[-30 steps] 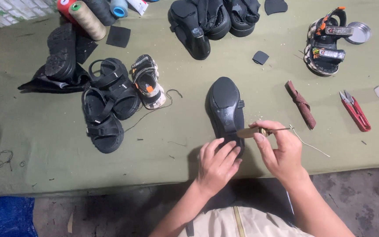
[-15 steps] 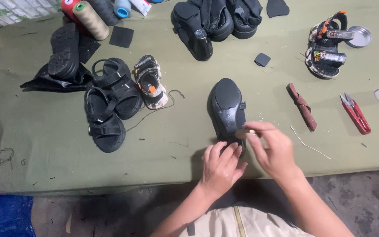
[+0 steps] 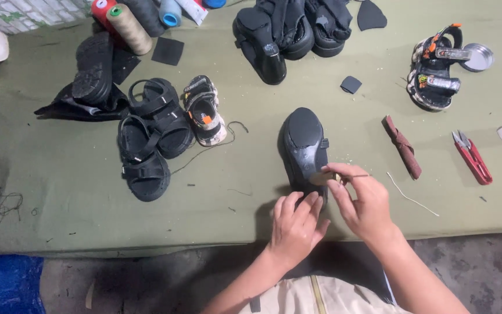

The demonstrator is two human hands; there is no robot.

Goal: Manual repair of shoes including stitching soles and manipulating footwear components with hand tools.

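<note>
i see a black shoe lying sole up on the green cloth, heel end toward me. taking that shoe as landmark for everything below.

left hand is at the near end of the shoe, fingers close together and curled over the heel, pressing it down. nothing pinched, just holding the shoe steady.

right hand sits just right of the shoe's heel. thumb and forefinger are pinched narrow on a thin tool, its shaft sticking out to the right; the other fingers are folded in. the tool's working end is at the shoe's near right edge; can't tell whether it's actually in the sole.

right of the shoe: a short pale thread near my right hand, then a brown rolled strip, then red snips further out. far right and up: a kid's sandal beside a metal tin.

left of the shoe: a small sandal and two black sandals, well apart from it. above the shoe: a heap of black shoes. far upper left: thread spools.
</note>
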